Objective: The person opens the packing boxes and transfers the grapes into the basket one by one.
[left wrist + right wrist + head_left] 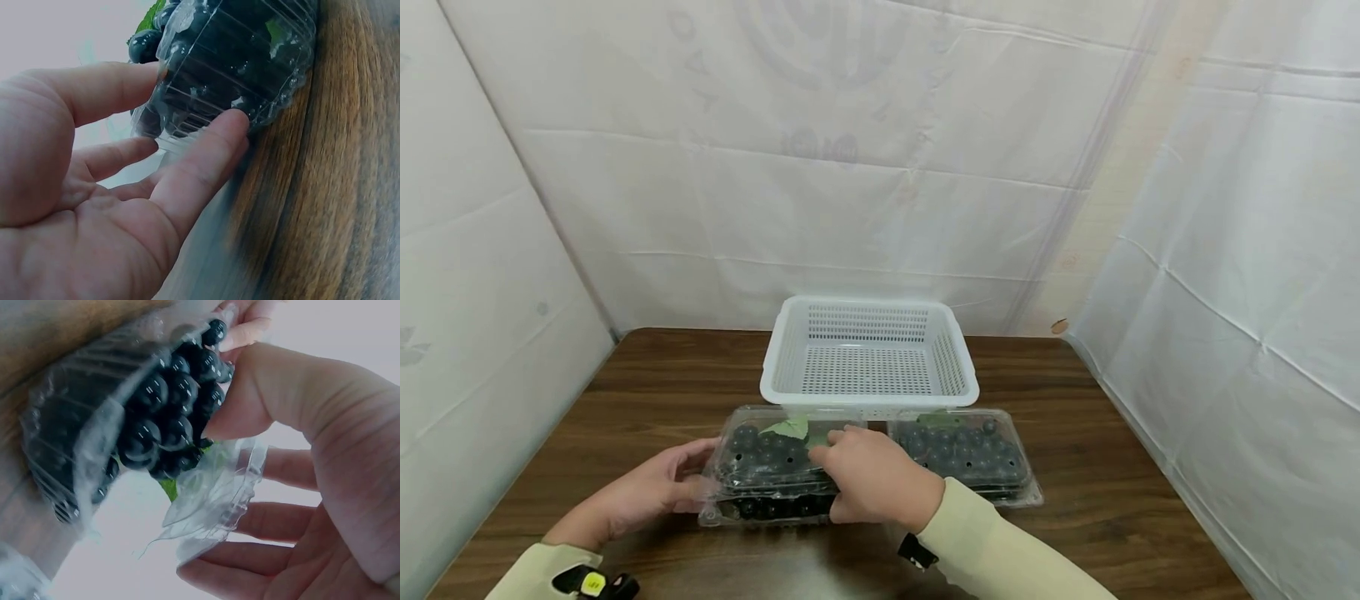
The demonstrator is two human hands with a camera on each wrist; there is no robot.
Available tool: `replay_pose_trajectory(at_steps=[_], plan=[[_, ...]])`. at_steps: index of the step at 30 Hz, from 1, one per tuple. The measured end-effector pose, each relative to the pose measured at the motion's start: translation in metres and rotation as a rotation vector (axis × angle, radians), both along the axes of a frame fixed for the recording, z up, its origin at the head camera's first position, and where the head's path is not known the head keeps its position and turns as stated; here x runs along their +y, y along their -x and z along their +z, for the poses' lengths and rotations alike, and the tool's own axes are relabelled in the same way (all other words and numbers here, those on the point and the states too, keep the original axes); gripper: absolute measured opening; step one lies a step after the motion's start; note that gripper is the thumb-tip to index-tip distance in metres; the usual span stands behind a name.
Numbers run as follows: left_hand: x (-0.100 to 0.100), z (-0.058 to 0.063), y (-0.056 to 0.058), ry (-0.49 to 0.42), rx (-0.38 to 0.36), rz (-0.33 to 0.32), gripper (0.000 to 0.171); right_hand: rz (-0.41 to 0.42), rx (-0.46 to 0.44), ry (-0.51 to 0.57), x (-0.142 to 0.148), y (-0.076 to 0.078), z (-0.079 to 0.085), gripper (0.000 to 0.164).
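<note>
A clear plastic clamshell box (775,479) of dark grapes (178,406) with green leaves sits on the table. Its lid (215,494) stands a little apart from the base along the near side. My right hand (876,475) holds this lid, thumb inside over the grapes and fingers on the outer face. At the box's left end, my left hand (651,492) touches the clear wall with fairly straight thumb and fingers (203,156). A second clear box (966,458) of dark grapes stands just to the right, its lid down.
Behind the two boxes stands a white perforated plastic basket (773,358) with nothing in it. The wooden table (1112,483) carries all of these. White sheeting (850,208) hangs at the back and on both sides.
</note>
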State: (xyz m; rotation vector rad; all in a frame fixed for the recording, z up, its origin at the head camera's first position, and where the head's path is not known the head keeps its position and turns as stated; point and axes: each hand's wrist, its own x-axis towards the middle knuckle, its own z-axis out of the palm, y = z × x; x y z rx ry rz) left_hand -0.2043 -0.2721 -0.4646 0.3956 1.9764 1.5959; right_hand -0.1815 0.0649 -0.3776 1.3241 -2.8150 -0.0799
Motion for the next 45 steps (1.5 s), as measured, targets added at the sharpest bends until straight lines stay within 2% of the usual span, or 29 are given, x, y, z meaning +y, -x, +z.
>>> replay_pose_trajectory(at_steps=[6, 10, 15, 19, 24, 29, 33, 41, 45], plan=[[0.004, 0.001, -0.002, 0.036, -0.047, 0.071, 0.085, 0.015, -0.026, 0.06, 0.006, 0.003, 0.007, 0.057], [0.007, 0.004, -0.002, 0.055, -0.067, 0.128, 0.083, 0.02, -0.059, 0.119, 0.01, 0.005, 0.011, 0.054], [0.009, 0.005, -0.004, 0.021, -0.048, 0.122, 0.071, 0.039, -0.065, 0.175, 0.012, 0.009, 0.015, 0.049], [0.01, 0.008, -0.004, 0.035, -0.04, 0.13, 0.058, 0.069, -0.042, 0.219, 0.012, 0.011, 0.018, 0.047], [0.013, 0.01, -0.005, 0.055, -0.054, 0.153, 0.063, 0.079, -0.053, 0.237, 0.012, 0.013, 0.021, 0.045], [0.017, 0.012, -0.006, 0.08, -0.057, 0.175, 0.056, 0.067, -0.075, 0.232, 0.013, 0.014, 0.023, 0.044], [0.019, 0.013, -0.008, 0.084, -0.057, 0.197, 0.058, 0.075, -0.097, 0.243, 0.013, 0.015, 0.026, 0.043], [0.015, 0.014, -0.01, 0.078, -0.029, 0.208, 0.053, 0.141, -0.065, 0.256, 0.008, 0.021, 0.031, 0.041], [0.013, 0.015, -0.009, 0.092, -0.032, 0.214, 0.061, 0.173, -0.069, 0.288, 0.005, 0.026, 0.033, 0.039]])
